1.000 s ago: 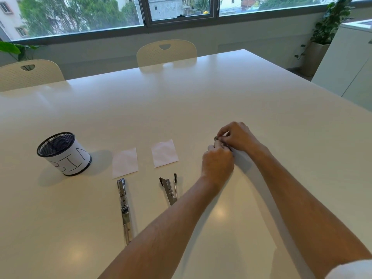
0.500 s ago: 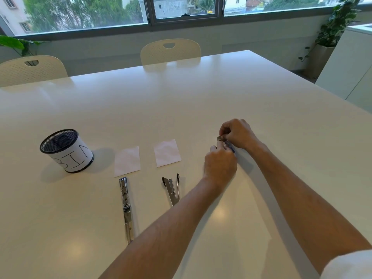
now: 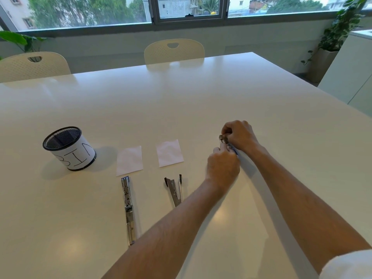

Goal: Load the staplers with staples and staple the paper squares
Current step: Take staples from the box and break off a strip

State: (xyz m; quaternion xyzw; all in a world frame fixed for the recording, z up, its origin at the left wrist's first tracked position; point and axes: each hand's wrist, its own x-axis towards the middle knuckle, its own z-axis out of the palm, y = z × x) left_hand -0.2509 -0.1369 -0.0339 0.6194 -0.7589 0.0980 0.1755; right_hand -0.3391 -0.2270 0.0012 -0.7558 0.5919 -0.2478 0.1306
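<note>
Hands (image 3: 231, 150) shifted slightly, white table (image 3: 201, 101), windows (image 3: 189, 7)

Looks like an office meeting room: a large white conference table (image 3: 181, 101), two matching cream perforated chairs (image 3: 174, 50) pushed in along the far side, a long band of windows (image 3: 189, 9) facing trees and city buildings, potted plants (image 3: 338, 31) in the corners, a white cabinet (image 3: 350, 77) at right, a mesh desk cup (image 3: 69, 148) labelled BIN.
</note>
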